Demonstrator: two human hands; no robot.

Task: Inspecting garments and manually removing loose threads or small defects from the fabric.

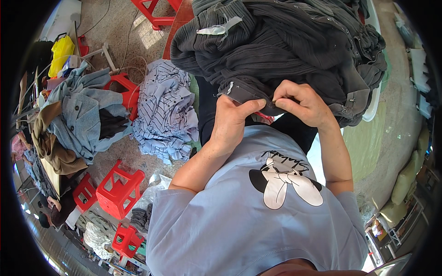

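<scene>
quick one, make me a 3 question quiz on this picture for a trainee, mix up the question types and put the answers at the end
1. True or false: the left hand and the right hand both grip the edge of a dark grey garment.

2. Multiple choice: what pattern shows on the pale blue fabric pile at the person's left?
a) dots
b) stripes
c) flowers

3. Fill in the gap: the plastic stools at the left of the picture are coloured ____.

Key: 1 true; 2 b; 3 red
</scene>
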